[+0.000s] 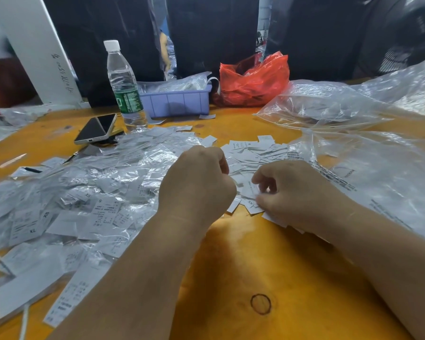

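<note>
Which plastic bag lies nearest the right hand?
The printed clear bag, spread flat with its edge right beside the right hand. The red bag and the other clear ones lie farther off.

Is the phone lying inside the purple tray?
No, the phone lies on the yellow table just left of the water bottle, outside the purple tray.

Matt white paper labels [250, 153], glossy crinkled clear plastic bags [341, 106], smooth orange tabletop [231, 266].
</note>
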`<state>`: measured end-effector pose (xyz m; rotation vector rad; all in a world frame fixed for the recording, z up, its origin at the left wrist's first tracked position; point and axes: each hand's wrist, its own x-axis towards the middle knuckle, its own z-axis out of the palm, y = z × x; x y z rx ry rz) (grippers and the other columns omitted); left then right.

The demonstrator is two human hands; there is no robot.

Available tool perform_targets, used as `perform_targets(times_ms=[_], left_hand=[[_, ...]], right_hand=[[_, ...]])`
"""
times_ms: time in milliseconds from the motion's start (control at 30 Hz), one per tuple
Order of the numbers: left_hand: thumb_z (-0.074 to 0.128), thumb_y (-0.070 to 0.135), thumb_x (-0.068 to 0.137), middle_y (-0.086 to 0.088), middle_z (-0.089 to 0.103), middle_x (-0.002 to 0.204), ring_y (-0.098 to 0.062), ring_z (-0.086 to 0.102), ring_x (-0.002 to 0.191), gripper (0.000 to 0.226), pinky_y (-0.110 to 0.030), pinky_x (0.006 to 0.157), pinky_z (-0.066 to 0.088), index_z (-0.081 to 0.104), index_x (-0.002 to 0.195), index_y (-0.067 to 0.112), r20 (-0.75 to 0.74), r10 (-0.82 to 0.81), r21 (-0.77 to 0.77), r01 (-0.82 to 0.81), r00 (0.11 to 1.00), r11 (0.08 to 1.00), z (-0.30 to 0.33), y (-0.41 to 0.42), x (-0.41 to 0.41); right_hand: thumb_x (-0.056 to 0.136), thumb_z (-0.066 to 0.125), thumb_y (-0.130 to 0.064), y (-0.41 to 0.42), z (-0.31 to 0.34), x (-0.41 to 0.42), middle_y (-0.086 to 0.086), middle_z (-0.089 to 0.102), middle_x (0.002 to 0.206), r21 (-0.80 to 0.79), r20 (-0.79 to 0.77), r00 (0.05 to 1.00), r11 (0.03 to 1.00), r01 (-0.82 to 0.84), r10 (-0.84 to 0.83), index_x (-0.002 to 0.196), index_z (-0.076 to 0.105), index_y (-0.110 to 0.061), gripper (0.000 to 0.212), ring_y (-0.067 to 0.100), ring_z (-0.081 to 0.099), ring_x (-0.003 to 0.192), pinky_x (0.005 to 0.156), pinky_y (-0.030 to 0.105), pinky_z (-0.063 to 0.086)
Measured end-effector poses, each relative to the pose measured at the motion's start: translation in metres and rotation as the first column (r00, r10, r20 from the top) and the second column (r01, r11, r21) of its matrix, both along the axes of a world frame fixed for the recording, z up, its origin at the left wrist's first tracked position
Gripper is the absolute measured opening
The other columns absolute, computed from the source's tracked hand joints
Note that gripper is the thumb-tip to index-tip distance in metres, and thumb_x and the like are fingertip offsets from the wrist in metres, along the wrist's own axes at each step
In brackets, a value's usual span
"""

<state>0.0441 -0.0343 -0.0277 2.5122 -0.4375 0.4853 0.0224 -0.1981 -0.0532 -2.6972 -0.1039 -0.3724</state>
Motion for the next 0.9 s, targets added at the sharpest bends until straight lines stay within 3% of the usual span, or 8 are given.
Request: perform_targets(times_ms=[133,200,300,367,467,667,800,900], left_hand=[[0.055,0.011,0.08,0.01,0.05,0.081,-0.017,0.052,0.081,0.017,-0.028,0.064,0.041,0.06,0.082,0.027,-0.01,-0.014,-0.002,0.014,1.0,1.0,-0.0006,-0.0005,0.0004],[0.054,0.011,0.079,0.008,0.052,0.083,-0.018,0.053,0.082,0.016,-0.029,0.066,0.044,0.061,0.082,0.026,-0.016,-0.016,-0.005,0.016,1.0,1.0,-0.001,-0.0004,0.0008],[0.055,0.012,0.079,0.008,0.053,0.083,-0.018,0.054,0.082,0.017,-0.03,0.068,0.047,0.062,0.083,0.026,-0.017,-0.015,-0.007,0.014,1.0,1.0,-0.0015,-0.0009,0.001],[0.055,0.012,0.079,0.01,0.051,0.081,-0.017,0.054,0.082,0.017,-0.029,0.067,0.046,0.063,0.084,0.026,-0.015,-0.017,-0.004,0.017,1.0,1.0,-0.0019,-0.0013,0.0015],[0.056,0.012,0.08,0.01,0.052,0.082,-0.017,0.054,0.083,0.016,-0.03,0.068,0.048,0.063,0.085,0.026,-0.018,-0.023,-0.002,0.023,1.0,1.0,-0.0025,-0.001,0.0019],[0.053,0.011,0.076,0.008,0.055,0.084,-0.019,0.055,0.083,0.021,-0.029,0.067,0.046,0.064,0.082,0.027,-0.099,-0.02,-0.031,0.017,0.995,0.999,-0.0013,-0.0011,-0.0003],[0.05,0.01,0.074,0.006,0.057,0.083,-0.02,0.056,0.082,0.023,-0.03,0.066,0.048,0.063,0.082,0.027,-0.164,-0.045,-0.059,0.036,0.985,0.998,-0.0009,-0.0022,-0.002],[0.051,0.012,0.076,0.006,0.059,0.083,-0.021,0.058,0.081,0.022,-0.031,0.068,0.05,0.062,0.086,0.028,-0.196,-0.073,-0.068,0.061,0.978,0.996,-0.0011,-0.003,-0.0021]], right_hand=[[0.088,0.062,-0.032,0.0027,-0.0002,-0.0006,-0.006,0.051,0.132,-0.058,-0.046,0.998,0.998,0.03,-0.032,0.138,0.048,-0.026,0.053,0.015,0.04,0.126,0.091,0.028,0.036],[0.089,0.06,-0.035,0.0028,0.001,-0.0011,-0.004,0.054,0.13,-0.076,-0.075,0.996,0.996,0.048,-0.054,0.133,0.051,-0.025,0.046,0.015,0.049,0.109,0.081,0.027,0.038],[0.091,0.06,-0.032,0.0013,0.002,-0.0028,-0.015,0.057,0.091,-0.048,-0.015,1.0,0.998,0.026,-0.027,0.12,0.061,-0.025,0.03,0.001,0.043,0.056,0.054,0.017,0.033],[0.09,0.061,-0.025,0.0014,0.0033,-0.0039,-0.019,0.049,0.077,-0.022,0.011,1.0,0.999,0.023,-0.023,0.111,0.067,-0.023,0.022,0.005,0.052,0.063,0.055,0.018,0.037],[0.09,0.06,-0.021,0.0038,0.0054,-0.0058,-0.011,0.061,0.084,0.021,0.019,1.0,1.0,0.019,-0.02,0.102,0.072,-0.02,0.017,0.012,0.06,0.081,0.066,0.025,0.044],[0.092,0.059,-0.024,0.0075,0.0084,-0.0091,0.001,0.07,0.082,0.175,0.053,0.999,0.985,-0.01,0.0,0.091,0.073,-0.018,0.016,0.012,0.063,0.053,0.056,0.032,0.055],[0.096,0.053,-0.022,0.007,0.0072,-0.0068,0.015,0.068,0.083,0.174,0.079,0.996,0.984,-0.043,0.03,0.086,0.069,-0.004,0.026,0.029,0.062,0.075,0.068,0.046,0.052],[0.097,0.051,-0.021,0.0077,0.0071,-0.0055,0.011,0.066,0.084,0.184,0.114,0.993,0.981,-0.065,0.044,0.084,0.068,-0.003,0.028,0.023,0.059,0.082,0.074,0.042,0.047]])
